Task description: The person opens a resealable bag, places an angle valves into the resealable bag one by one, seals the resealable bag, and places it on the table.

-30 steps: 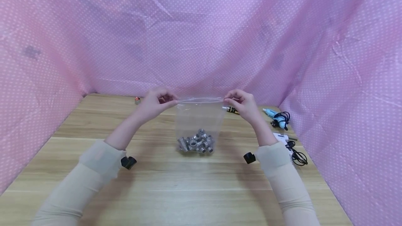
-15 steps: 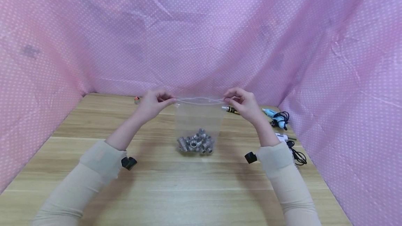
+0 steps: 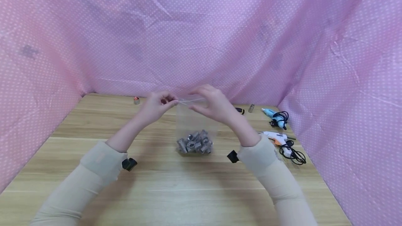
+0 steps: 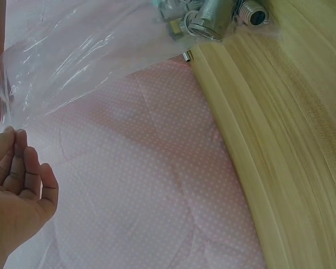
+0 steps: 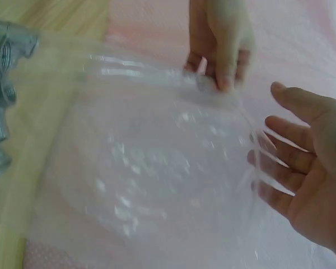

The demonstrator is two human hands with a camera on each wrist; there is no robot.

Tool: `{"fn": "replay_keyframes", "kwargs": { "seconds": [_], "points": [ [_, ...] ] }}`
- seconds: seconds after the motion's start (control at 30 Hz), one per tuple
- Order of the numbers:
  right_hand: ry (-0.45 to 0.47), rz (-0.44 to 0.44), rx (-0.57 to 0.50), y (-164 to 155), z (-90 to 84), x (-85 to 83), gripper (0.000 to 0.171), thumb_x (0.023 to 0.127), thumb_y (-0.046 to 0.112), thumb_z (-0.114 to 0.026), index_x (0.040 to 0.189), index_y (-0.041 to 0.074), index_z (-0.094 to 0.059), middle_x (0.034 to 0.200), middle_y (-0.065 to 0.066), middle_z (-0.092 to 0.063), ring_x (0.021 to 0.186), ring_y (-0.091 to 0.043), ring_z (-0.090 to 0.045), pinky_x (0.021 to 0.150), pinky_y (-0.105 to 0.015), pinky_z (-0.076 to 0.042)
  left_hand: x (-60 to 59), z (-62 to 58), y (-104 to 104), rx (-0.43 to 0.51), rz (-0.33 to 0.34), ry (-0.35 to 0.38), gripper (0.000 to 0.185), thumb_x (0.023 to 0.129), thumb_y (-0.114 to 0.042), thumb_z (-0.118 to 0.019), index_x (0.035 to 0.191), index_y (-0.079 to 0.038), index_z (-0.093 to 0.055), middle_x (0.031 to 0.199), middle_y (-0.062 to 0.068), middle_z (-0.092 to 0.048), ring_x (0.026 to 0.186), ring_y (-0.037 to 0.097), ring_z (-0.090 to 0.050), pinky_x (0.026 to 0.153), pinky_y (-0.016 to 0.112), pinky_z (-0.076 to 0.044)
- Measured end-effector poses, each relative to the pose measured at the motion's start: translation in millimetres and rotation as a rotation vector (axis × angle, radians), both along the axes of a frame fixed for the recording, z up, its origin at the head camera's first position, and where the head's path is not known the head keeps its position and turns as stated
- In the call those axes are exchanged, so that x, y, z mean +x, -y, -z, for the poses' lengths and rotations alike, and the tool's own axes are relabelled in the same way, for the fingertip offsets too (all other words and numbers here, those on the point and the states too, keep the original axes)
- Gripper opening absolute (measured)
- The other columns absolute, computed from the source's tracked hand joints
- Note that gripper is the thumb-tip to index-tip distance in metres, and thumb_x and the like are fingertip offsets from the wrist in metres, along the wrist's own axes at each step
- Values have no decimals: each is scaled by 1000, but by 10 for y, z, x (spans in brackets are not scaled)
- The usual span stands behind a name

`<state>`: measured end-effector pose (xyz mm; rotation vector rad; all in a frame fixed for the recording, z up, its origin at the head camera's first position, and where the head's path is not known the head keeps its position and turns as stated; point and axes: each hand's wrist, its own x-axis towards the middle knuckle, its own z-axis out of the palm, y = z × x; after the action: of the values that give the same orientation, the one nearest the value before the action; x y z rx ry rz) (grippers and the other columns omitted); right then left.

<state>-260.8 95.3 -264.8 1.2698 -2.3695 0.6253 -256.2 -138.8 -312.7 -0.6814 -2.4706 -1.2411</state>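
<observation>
A clear zip bag (image 3: pixel 197 123) hangs upright over the wooden table, with several silvery threaded pipe fittings (image 3: pixel 194 143) piled in its bottom. My left hand (image 3: pixel 158 104) pinches the bag's top left corner between thumb and fingertips; the left wrist view also shows this hand (image 4: pixel 22 190) at the bag's edge. Over the bag's mouth is my right hand (image 3: pixel 215 105), thumb and fingers apart. In the right wrist view, this hand (image 5: pixel 319 162) has its thumb off the plastic and fingertips behind the top edge; whether they touch it I cannot tell.
At the table's right side lie a light blue glue gun (image 3: pixel 276 116) and a white glue gun (image 3: pixel 276 135) with coiled black cords. A black-handled tool (image 3: pixel 240 111) and small metal piece (image 3: pixel 251 107) lie behind. Another small fitting (image 3: pixel 136 100) stands back left. Pink dotted cloth (image 3: pixel 201 44) surrounds the table.
My right hand has let go of the bag's top right corner and moved left over its mouth, thumb and fingers spreading. The left hand keeps its pinch almost in place.
</observation>
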Motion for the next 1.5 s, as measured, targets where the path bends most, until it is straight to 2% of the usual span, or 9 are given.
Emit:
{"fn": "replay_keyframes", "kwargs": {
  "seconds": [0.1, 0.23, 0.4, 0.53, 0.63, 0.8, 1.13, 1.37, 1.5],
  "points": [
    [27, 41, 84, 176, 27, -13, 38, 85, 29, -71, 115, 6, -63, 113, -7, -66, 107, -21, -59, 95, -31, -47, -4, 8, -4, 1, 19, -51, 10, 89, -13, -66, 91, -2, -67, 81, 9, -67, 71, 16, -56, 64, 23, -47],
    [41, 86, 104, 284, 86, -75, 29, 85, 26, -71, 102, 4, -66, 99, -9, -69, 94, -22, -64, 85, -31, -52, -13, 27, -1, -5, 44, -75, 8, 89, -11, -65, 89, -3, -66, 78, 6, -65, 71, 15, -56, 66, 25, -47],
    [86, 70, 53, 316, 138, -142, 18, 85, 21, -71, 89, 4, -68, 86, -8, -70, 80, -18, -66, 75, -26, -54, -17, 42, 35, 12, 55, -3, 12, 91, -14, -63, 93, -3, -65, 83, 7, -66, 76, 18, -58, 69, 26, -48],
    [122, 49, 18, 330, 144, -159, 12, 84, 17, -71, 85, 5, -69, 83, -6, -70, 76, -15, -66, 72, -22, -54, -5, 29, 82, 51, 17, 72, 16, 90, -17, -64, 97, -3, -66, 90, 9, -68, 81, 21, -60, 71, 26, -49],
    [134, 52, 18, 349, 144, -168, 9, 83, 15, -71, 84, 6, -69, 82, -5, -70, 74, -13, -65, 71, -20, -53, 2, 14, 101, 55, -4, 80, 16, 89, -17, -65, 96, -3, -67, 89, 9, -69, 81, 19, -60, 72, 26, -50],
    [158, 58, 43, 416, 141, -168, 8, 82, 14, -70, 85, 7, -69, 80, -2, -69, 70, -10, -61, 66, -17, -51, 8, 17, 97, 28, 2, 42, 15, 88, -18, -67, 91, -4, -69, 83, 8, -68, 77, 17, -59, 73, 30, -51],
    [132, 20, -14, 484, 207, -206, 4, 80, 11, -68, 79, 7, -69, 70, -1, -63, 61, -9, -50, 56, -17, -42, 41, 59, 69, 58, -43, -27, 14, 85, -18, -70, 88, -5, -71, 80, 6, -71, 73, 15, -59, 62, 18, -45],
    [118, -26, -64, 463, 251, -245, 4, 79, 11, -68, 78, 7, -68, 70, -1, -62, 60, -10, -48, 55, -17, -40, 46, 46, 50, 37, -53, -79, 14, 85, -18, -70, 88, -4, -72, 78, 6, -70, 68, 15, -55, 55, 18, -39],
    [93, -30, -56, 445, 251, -255, 4, 80, 12, -68, 78, 9, -68, 69, 0, -61, 62, -11, -48, 57, -19, -40, 31, 51, 36, 18, -49, -124, 11, 85, -15, -70, 87, -4, -71, 77, 5, -70, 68, 15, -57, 55, 19, -42]
  ]
}}
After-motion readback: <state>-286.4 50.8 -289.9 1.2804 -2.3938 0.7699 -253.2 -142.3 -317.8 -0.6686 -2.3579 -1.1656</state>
